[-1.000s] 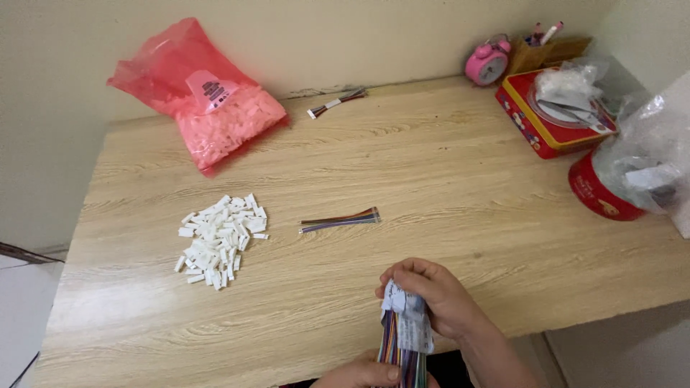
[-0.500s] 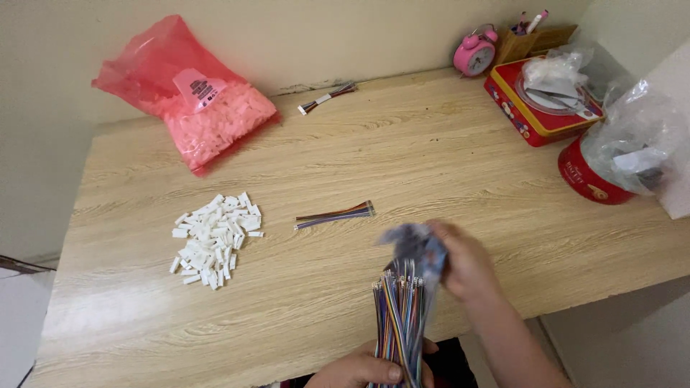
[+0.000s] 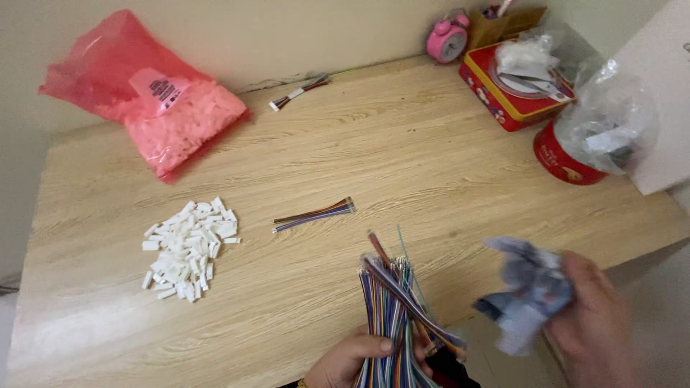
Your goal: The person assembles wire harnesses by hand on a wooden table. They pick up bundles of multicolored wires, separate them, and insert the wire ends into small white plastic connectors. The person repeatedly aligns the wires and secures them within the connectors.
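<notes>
While the left hand (image 3: 352, 357) grips a wire bundle (image 3: 394, 309), the right hand (image 3: 593, 316) clutches a blurred wrapper (image 3: 525, 291).
Both sets of fingers are clenched, low over the tabletop (image 3: 431, 158).

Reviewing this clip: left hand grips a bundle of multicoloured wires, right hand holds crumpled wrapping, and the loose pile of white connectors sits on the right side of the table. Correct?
Not quite. In the head view the pile of white connectors lies on the left side of the table. The rest holds: the left hand grips the wire bundle, the right hand the crumpled wrapping.

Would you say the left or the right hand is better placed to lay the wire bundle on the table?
Left, probably: the left hand already grips the wire bundle over the table; the right hand holds a crumpled wrapper.
</notes>
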